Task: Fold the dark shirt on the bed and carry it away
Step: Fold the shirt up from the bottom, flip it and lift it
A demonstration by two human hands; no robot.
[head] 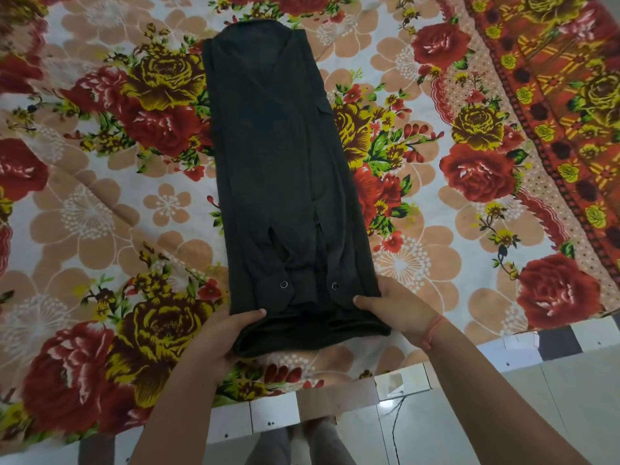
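1. The left hand (214, 337) is at the near left corner of the dark shirt (271, 156); its thumb lies flat on top of the cloth and the other fingers curl under the hem out of sight, so it pinches that corner.
2. The shirt lies on the floral bed sheet (100, 209), already folded into one long narrow strip; its long axis runs straight away from the person, with the collar (258, 31) at the far end and the hem at the near edge of the bed; two cuff snaps (283, 284) face up just beyond the thumbs.
3. The right hand (396, 310), with a red thread (432, 330) on its wrist, grips the near right corner in the same way; thumb on top, the remaining fingers tucked beneath and hidden.
4. Both hands are at the same end, about equally near, and the whole length of the shirt lies ahead of the fingers; I judge the next fold must carry the hem forward along that axis towards the collar; the corners should travel level, or the strip may skew and the tucked sleeves slide out.
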